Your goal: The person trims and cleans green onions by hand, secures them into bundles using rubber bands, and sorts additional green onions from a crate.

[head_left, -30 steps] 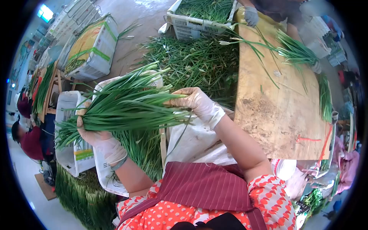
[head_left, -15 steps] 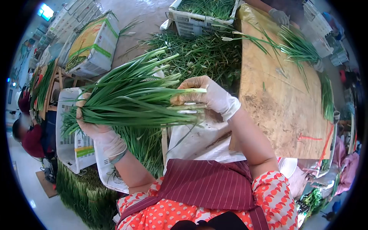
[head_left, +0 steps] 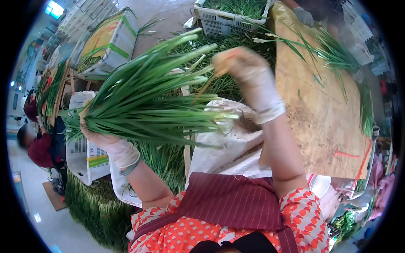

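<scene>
My left hand (head_left: 110, 146), in a pale stained glove, is wrapped round a thick bunch of green garlic chives (head_left: 147, 107). The bunch lies sideways in the air, its pale stem ends fanned out to the right. My right hand (head_left: 251, 80), gloved and smeared by motion, is raised above those stem ends. A thin yellowed chive leaf (head_left: 205, 87) trails from its pinched fingertips. Below the bunch, a white crate (head_left: 86, 162) and more long chives (head_left: 162, 164) are partly hidden by it.
Loose trimmings (head_left: 219, 84) are heaped behind my right hand. A wooden board (head_left: 312, 114) on the right bears another bunch of chives (head_left: 337, 50). A co-worker's gloved hand (head_left: 303, 17) rests at its far edge. A full white crate (head_left: 230, 23) stands at the back.
My right hand has left the stem ends and moved up and right, with a yellowed leaf trailing from it. The stems are more spread out. My left hand keeps its hold.
</scene>
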The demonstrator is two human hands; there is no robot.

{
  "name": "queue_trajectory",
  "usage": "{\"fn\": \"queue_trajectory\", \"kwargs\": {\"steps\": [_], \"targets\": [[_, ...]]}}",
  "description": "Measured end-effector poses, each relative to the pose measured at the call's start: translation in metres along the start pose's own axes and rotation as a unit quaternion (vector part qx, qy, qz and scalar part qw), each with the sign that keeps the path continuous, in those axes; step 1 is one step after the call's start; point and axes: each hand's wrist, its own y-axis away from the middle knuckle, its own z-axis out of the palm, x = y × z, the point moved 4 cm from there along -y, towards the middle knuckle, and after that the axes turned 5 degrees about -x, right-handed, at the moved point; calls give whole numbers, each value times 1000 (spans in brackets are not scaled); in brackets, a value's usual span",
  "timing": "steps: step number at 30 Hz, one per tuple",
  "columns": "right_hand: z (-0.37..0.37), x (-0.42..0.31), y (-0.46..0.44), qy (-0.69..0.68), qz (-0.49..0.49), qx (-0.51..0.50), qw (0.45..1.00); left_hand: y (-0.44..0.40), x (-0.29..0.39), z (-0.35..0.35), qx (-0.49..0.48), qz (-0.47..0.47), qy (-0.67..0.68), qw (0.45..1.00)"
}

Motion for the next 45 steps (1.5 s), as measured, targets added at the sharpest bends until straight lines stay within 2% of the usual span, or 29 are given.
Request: {"fn": "queue_trajectory", "kwargs": {"steps": [2,3,4,5,6,7,9,10,11,13,15,16,17,18,19,20,21,23,24,27,28,30,31,33,36,41,43,45], "targets": [[-42,-11,6,-170,-59,63,982,-3,4,-7,-121,-73,131,981],[-64,-13,1,-228,-123,-3,966,0,3,-6,-120,-72,131,981],[-85,-10,0,-374,-131,3,918,4,4,-4,-94,-31,74,992],[-99,-6,5,-371,-139,-7,918,6,6,-4,-68,8,16,998],[-100,-5,11,-220,-38,45,974,8,6,-4,-66,8,15,998],[-99,-3,22,-61,66,93,992,9,5,-6,-37,-6,53,998],[-75,10,30,117,164,-23,979,10,3,-8,-6,-21,89,996],[-57,14,37,72,215,-51,973,8,2,-5,-11,-28,78,997],[-43,22,44,103,225,-119,962,6,0,-2,-18,-34,68,997],[-14,29,55,46,271,-216,937,1,0,-1,-3,-13,56,998],[11,44,64,25,291,-228,929,-5,3,-9,-39,-84,197,976],[15,59,65,107,261,-261,923,-4,0,-8,-31,-76,253,964],[19,74,66,188,227,-290,911,-6,3,-13,-31,-76,252,964],[28,78,71,15,287,-226,931,-10,8,-20,-30,-84,249,964],[36,81,74,-158,336,-155,915,-11,9,-16,-29,-91,246,965],[44,77,71,-195,319,-140,917,-7,13,-19,40,15,92,995],[42,85,72,-195,319,-143,916,-9,16,-22,40,18,91,995],[28,114,80,-317,389,-27,865,-14,24,-37,46,5,161,986],[33,103,79,-380,366,-62,848,-16,23,-37,32,-2,207,978],[54,89,83,-396,355,-98,841,-14,20,-38,38,34,151,987],[64,78,80,-350,367,-43,861,-15,17,-35,37,36,152,987],[61,96,72,-351,342,-28,871,-14,14,-34,146,98,16,984],[57,100,67,-352,317,-11,881,-11,10,-29,146,99,16,984],[53,97,68,-351,334,12,875,-7,7,-15,122,95,-103,983],[51,75,71,-192,337,-97,917,-10,7,-13,102,87,-137,981],[47,56,76,-223,351,-90,905,-11,-2,1,133,39,-124,983],[45,46,80,-222,372,-118,894,-16,-1,-3,65,0,-64,996],[36,38,86,-184,377,-145,896,-20,-1,-14,46,-14,-13,999]]}}
